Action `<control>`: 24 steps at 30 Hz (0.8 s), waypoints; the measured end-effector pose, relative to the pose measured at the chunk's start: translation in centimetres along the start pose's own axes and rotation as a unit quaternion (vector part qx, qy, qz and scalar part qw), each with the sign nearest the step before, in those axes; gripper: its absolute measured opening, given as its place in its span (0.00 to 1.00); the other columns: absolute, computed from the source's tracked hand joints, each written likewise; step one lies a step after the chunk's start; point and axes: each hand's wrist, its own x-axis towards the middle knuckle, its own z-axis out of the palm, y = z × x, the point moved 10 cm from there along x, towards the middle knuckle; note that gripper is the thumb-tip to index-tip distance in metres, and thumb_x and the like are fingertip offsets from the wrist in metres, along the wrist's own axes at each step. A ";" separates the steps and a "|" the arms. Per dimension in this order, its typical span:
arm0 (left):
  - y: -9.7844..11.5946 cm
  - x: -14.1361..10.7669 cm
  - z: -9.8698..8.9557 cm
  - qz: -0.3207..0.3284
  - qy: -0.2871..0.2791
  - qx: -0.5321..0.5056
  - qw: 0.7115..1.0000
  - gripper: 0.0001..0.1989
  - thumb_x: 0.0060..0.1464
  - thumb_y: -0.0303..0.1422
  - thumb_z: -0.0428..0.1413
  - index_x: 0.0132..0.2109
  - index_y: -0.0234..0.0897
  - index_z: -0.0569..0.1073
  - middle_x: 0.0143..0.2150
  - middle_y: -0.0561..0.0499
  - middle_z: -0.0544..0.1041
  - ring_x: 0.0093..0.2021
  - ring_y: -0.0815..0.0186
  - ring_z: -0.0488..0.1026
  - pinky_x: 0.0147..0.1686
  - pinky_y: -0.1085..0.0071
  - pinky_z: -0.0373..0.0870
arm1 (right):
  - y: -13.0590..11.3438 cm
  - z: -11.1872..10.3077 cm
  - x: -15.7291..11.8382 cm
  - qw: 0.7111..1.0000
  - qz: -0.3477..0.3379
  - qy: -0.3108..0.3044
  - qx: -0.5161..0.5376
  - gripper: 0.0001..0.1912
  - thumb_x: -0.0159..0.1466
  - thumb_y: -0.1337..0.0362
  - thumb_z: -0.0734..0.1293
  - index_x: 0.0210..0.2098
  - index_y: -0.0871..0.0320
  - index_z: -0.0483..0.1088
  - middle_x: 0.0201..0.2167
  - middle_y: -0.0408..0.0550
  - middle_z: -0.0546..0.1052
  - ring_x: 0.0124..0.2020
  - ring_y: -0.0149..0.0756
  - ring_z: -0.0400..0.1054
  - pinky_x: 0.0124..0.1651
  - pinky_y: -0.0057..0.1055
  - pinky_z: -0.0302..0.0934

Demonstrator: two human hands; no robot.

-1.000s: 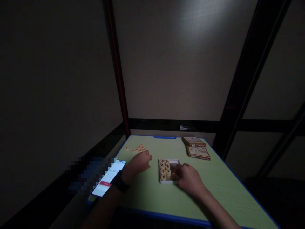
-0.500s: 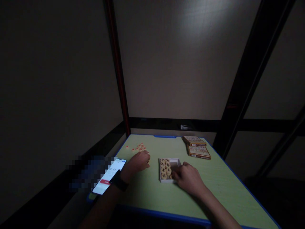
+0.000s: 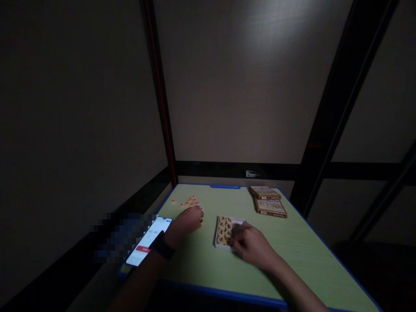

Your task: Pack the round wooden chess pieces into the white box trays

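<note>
My left hand [image 3: 189, 220] is closed over the left part of the table, with a round wooden Chinese chess piece [image 3: 201, 221] bearing a black character at its fingertips. Beyond that hand lies a loose heap of red-marked Chinese chess pieces [image 3: 192, 201]. A shallow white box [image 3: 224, 248] sits near the table's middle, its left side filled with two columns of black-marked pieces [image 3: 221, 232]. Over the box's right side my right hand [image 3: 255, 244] has its fingers curled together, slightly blurred. Whatever they hold is hidden, and they cover part of the box.
Two flat printed boxes [image 3: 271, 207] overlap at the back right of the green table [image 3: 302, 255]. A lit phone [image 3: 147, 242] lies along the left edge beside my left forearm. Walls [image 3: 234, 108] stand behind and to the left.
My right hand has shifted slightly left and its fingertips now cover the near pieces. The white box has turned a little. My left hand has drawn its fingers in around the piece.
</note>
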 end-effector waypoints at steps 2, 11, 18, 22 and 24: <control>0.1 0.0 0.0 -0.006 -0.010 0.002 1.000 0.09 0.54 0.23 0.53 0.42 0.32 0.75 0.46 0.39 0.76 0.49 0.57 0.72 0.51 0.65 0.68 | -0.1 -0.1 0.0 1.000 -0.006 0.006 0.007 0.14 0.63 0.67 0.63 0.24 0.55 0.76 0.25 0.46 0.78 0.35 0.38 0.68 0.37 0.30 0.55; -0.2 0.0 0.6 -0.002 -0.008 -0.001 1.000 0.08 0.56 0.21 0.50 0.40 0.32 0.73 0.45 0.41 0.76 0.48 0.59 0.72 0.50 0.65 0.69 | 0.2 -0.9 0.1 0.999 0.021 0.034 0.018 0.12 0.62 0.68 0.63 0.23 0.57 0.74 0.28 0.48 0.78 0.36 0.39 0.69 0.39 0.30 0.57; 0.7 -0.1 0.3 0.012 0.052 -0.027 0.998 0.05 0.62 0.25 0.50 0.44 0.34 0.69 0.48 0.41 0.74 0.51 0.59 0.70 0.55 0.62 0.65 | 2.0 -1.6 0.0 0.993 0.080 0.080 0.032 0.19 0.67 0.61 0.58 0.27 0.57 0.76 0.28 0.52 0.78 0.34 0.41 0.70 0.38 0.32 0.58; 4.2 -0.7 -1.1 0.017 0.070 -0.108 0.992 0.06 0.66 0.29 0.46 0.45 0.36 0.68 0.46 0.46 0.75 0.47 0.62 0.72 0.51 0.66 0.67 | 2.4 -1.6 0.1 0.972 0.082 0.116 0.186 0.19 0.68 0.55 0.58 0.37 0.58 0.77 0.30 0.50 0.80 0.32 0.39 0.72 0.38 0.32 0.61; 6.5 -1.2 -2.0 0.039 0.099 -0.145 0.984 0.07 0.67 0.31 0.45 0.46 0.38 0.68 0.46 0.48 0.75 0.47 0.64 0.72 0.50 0.68 0.66 | 2.4 -1.1 0.2 0.944 0.079 0.119 0.297 0.19 0.67 0.52 0.61 0.44 0.59 0.75 0.29 0.48 0.80 0.31 0.37 0.72 0.36 0.31 0.63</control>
